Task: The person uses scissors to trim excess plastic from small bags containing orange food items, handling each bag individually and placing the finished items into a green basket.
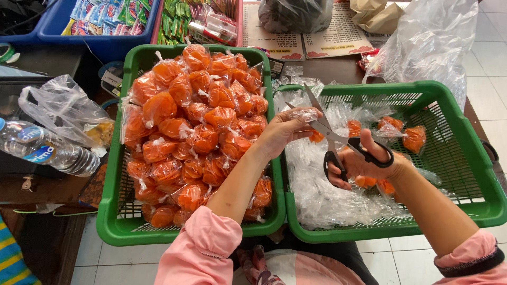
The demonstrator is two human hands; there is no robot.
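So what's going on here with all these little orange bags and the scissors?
A person in pink sleeves is working over two green baskets. The left hand pinches a small clear bag while the right hand holds black-handled scissors, blades open at it. The left basket is heaped with tied bags of orange filling. The right basket holds mostly loose clear plastic and a few orange bags.

Both pink-sleeved arms reach forward, the left hand [282, 132] pinched shut, the right hand [364, 161] curled in a closed grip.

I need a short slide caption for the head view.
Right hand cuts plastic with scissors; left hand holds it.
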